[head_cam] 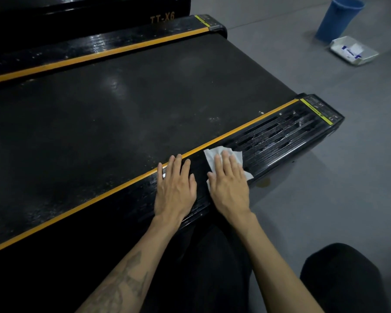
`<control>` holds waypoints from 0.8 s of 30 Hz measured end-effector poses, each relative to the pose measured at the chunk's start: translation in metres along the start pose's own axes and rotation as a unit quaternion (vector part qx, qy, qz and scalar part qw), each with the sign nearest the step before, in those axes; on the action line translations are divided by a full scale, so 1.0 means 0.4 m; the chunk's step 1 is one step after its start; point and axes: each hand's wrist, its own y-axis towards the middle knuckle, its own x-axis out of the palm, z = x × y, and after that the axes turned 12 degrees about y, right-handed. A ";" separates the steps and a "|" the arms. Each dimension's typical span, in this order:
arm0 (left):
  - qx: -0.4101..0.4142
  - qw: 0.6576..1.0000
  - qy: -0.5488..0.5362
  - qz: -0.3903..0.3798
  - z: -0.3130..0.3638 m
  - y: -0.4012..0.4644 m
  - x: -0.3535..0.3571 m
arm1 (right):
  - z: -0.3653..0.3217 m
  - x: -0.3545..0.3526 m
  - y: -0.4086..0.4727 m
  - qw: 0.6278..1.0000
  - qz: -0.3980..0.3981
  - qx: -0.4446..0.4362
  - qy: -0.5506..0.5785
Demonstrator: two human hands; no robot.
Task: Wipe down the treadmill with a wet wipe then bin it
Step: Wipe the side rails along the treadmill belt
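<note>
A black treadmill with orange-edged side rails fills the left and middle of the head view. My right hand presses flat, fingers straight, on a white wet wipe spread on the near ribbed side rail. The rail beyond the wipe glistens with wet streaks. Just to the left, my left hand rests flat on the same rail, holding nothing. A blue bin stands on the floor at the far right.
A white wet-wipe packet lies on the grey floor beside the bin. My dark-clothed knees are at the bottom, close to the rail. The treadmill's far rail and frame marked TT-X6 sit at the top.
</note>
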 end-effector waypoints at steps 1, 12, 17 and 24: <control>-0.001 1.000 0.000 0.000 0.000 0.001 0.000 | -0.012 0.001 -0.005 1.000 -0.014 -0.007 0.003; 0.017 1.000 -0.008 0.002 0.001 -0.001 0.000 | -0.011 -0.002 -0.022 1.000 -0.009 -0.012 0.008; 0.019 1.000 -0.007 0.003 0.003 -0.002 -0.004 | 0.031 -0.047 0.031 0.998 -0.026 -0.048 0.019; 0.018 1.000 -0.004 0.003 0.003 0.001 -0.004 | -0.008 -0.003 -0.017 0.999 -0.011 -0.027 0.018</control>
